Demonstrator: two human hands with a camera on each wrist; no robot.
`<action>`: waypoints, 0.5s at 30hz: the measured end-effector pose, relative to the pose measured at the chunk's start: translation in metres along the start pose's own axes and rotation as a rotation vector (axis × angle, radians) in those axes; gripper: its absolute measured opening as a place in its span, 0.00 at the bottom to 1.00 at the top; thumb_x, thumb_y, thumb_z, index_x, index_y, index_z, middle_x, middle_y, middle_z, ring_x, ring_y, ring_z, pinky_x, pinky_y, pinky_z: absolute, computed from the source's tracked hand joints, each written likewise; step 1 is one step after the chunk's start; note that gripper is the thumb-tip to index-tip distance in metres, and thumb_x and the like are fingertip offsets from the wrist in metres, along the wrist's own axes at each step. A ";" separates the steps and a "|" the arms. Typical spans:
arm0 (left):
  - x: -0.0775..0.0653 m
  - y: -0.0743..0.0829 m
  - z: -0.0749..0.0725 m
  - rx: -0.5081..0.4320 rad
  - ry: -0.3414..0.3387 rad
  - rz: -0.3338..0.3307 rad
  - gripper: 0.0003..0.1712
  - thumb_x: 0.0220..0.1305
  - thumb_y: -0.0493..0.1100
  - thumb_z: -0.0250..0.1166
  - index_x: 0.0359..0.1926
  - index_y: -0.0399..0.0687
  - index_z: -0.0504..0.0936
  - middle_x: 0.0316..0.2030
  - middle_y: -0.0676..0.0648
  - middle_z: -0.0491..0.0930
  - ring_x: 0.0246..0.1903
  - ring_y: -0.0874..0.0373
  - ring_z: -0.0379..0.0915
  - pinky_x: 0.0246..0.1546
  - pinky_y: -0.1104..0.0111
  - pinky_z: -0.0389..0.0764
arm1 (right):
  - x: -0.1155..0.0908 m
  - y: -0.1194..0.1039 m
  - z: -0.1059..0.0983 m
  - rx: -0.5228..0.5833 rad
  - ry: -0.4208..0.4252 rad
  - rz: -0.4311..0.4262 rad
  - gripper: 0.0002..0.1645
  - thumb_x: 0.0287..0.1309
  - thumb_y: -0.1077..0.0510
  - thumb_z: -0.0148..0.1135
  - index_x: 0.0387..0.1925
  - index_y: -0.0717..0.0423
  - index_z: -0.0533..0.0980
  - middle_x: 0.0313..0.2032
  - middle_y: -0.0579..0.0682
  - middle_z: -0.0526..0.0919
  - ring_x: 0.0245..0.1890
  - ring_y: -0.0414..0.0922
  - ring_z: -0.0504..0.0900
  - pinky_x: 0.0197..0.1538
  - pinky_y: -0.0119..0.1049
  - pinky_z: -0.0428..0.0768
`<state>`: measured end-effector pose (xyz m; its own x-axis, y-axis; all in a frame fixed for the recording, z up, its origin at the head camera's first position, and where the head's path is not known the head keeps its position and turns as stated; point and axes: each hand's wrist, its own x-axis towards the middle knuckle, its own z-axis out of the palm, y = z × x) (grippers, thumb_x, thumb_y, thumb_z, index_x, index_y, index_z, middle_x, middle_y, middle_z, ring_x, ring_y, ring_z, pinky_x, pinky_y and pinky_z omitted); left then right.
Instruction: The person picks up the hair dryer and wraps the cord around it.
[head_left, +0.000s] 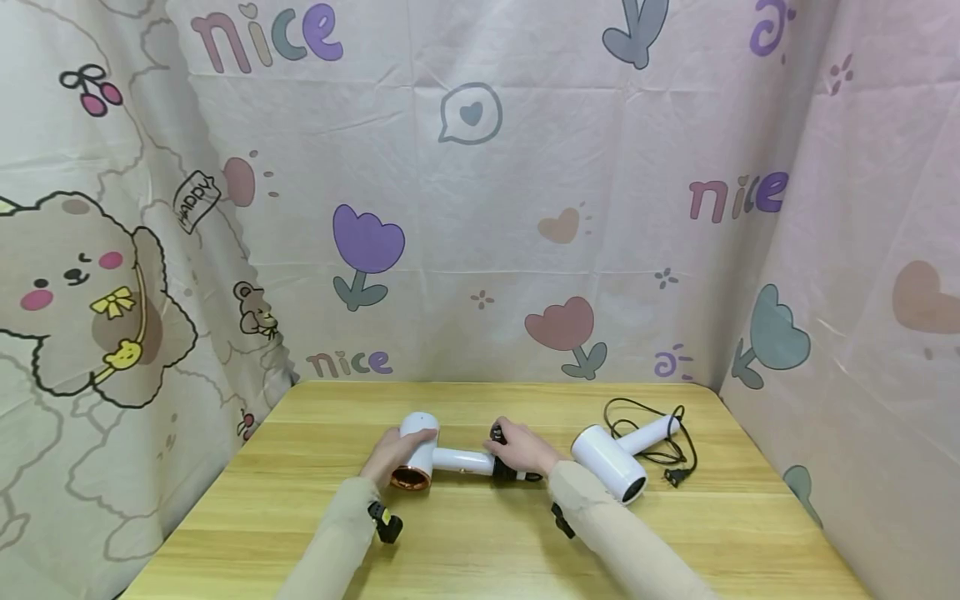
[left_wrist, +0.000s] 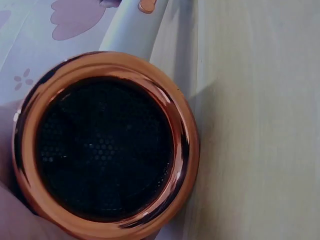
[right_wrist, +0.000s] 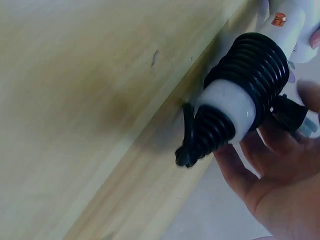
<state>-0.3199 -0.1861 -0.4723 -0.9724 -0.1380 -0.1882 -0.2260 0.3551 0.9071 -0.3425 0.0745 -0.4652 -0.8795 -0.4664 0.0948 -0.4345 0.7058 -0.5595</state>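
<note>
A white hair dryer [head_left: 452, 458] with a copper rim lies across the middle of the wooden table [head_left: 480, 533]. My left hand [head_left: 392, 454] grips its barrel near the copper end. The left wrist view is filled by the copper ring [left_wrist: 172, 115] and its black mesh [left_wrist: 102, 150], with a bit of my left hand [left_wrist: 15, 220] at the lower left. My right hand [head_left: 522, 450] holds the handle, which has a black cord [right_wrist: 260, 65] coiled round it. In the right wrist view the right hand [right_wrist: 280, 175] cradles that handle [right_wrist: 227, 102] just above the tabletop.
A second white hair dryer [head_left: 611, 461] lies to the right, its black cord [head_left: 658, 432] loose behind it and the plug [head_left: 677, 476] on the table. Printed cloth [head_left: 480, 208] walls in the table at the back and both sides.
</note>
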 end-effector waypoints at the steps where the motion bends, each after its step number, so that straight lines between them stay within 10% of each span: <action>1: 0.001 0.000 0.000 0.006 0.002 0.000 0.45 0.53 0.65 0.68 0.55 0.31 0.69 0.38 0.38 0.77 0.33 0.51 0.75 0.29 0.67 0.79 | 0.001 0.000 0.001 -0.011 0.011 0.010 0.13 0.68 0.49 0.55 0.44 0.54 0.73 0.33 0.48 0.81 0.31 0.41 0.78 0.36 0.37 0.79; 15: 0.008 0.001 0.001 0.094 0.028 0.009 0.38 0.56 0.63 0.67 0.49 0.32 0.72 0.37 0.39 0.76 0.32 0.51 0.74 0.27 0.68 0.78 | 0.012 -0.004 0.005 -0.133 0.101 0.112 0.18 0.63 0.50 0.63 0.49 0.57 0.79 0.41 0.52 0.85 0.38 0.48 0.83 0.42 0.46 0.82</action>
<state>-0.3276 -0.1861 -0.4729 -0.9727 -0.1596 -0.1687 -0.2232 0.4413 0.8692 -0.3503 0.0630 -0.4659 -0.9358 -0.3300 0.1239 -0.3489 0.8177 -0.4578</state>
